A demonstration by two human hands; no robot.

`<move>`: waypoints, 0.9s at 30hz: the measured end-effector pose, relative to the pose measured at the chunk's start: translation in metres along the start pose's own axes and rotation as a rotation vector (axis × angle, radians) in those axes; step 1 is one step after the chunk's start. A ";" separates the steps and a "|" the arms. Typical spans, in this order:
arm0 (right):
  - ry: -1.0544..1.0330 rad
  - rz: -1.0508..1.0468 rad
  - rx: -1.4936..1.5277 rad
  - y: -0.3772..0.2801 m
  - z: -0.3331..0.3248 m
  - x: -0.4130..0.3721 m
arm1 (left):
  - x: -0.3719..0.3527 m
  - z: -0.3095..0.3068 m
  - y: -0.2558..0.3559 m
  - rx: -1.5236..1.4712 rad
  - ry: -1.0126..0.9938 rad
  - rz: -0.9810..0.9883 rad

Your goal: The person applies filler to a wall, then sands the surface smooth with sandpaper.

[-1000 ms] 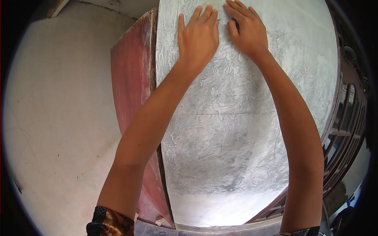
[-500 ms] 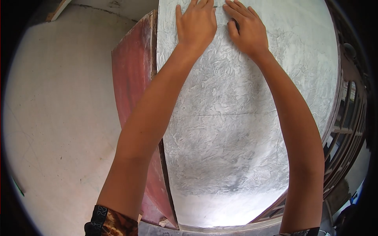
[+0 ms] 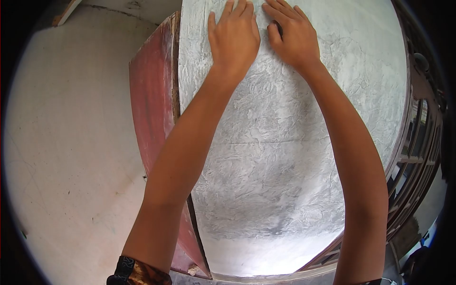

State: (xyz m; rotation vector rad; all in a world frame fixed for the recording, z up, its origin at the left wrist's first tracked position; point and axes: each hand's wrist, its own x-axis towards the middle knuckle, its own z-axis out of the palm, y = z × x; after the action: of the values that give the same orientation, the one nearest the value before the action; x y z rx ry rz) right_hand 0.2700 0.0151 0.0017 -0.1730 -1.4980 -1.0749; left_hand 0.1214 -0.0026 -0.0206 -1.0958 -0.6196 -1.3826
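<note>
Both my arms stretch up across a grey-white wall [image 3: 266,118] with a rough, streaked plaster texture. My left hand [image 3: 234,38] lies flat on its upper part, the fingers extended and slightly apart, with nothing visible in it. To its right, my right hand [image 3: 295,39] rests against the same surface, fingers reaching up and left, thumb bent. A small dark thing [image 3: 279,29] shows between that thumb and the fingers; most of it is hidden under the hand, so its kind cannot be told. The topmost fingertips lie near the frame's upper edge.
A worn red panel [image 3: 151,90] with a chipped edge stands along the wall's left side. Beyond it spreads a pale, stained surface [image 3: 71,142]. On the right is a dark-framed window [image 3: 413,142]. A wooden piece [image 3: 66,13] shows at top left.
Both hands have shifted slightly left in the view, and the right hand a little upward. The wall and red panel also appear slightly further left. The dark thing stays with the right hand.
</note>
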 end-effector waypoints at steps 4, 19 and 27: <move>-0.003 -0.001 -0.030 0.001 0.001 -0.001 | -0.045 -0.024 0.012 0.020 -0.041 0.000; -0.002 0.015 0.001 0.000 0.001 -0.001 | 0.009 -0.005 -0.003 -0.003 -0.046 0.007; 0.009 0.003 0.003 0.001 0.002 -0.001 | -0.031 -0.019 -0.004 0.000 -0.076 0.052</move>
State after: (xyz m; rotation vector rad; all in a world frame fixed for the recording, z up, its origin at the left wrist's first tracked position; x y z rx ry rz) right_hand 0.2699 0.0175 0.0020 -0.1685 -1.4911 -1.0693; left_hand 0.1084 -0.0046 -0.0549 -1.1617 -0.6420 -1.3015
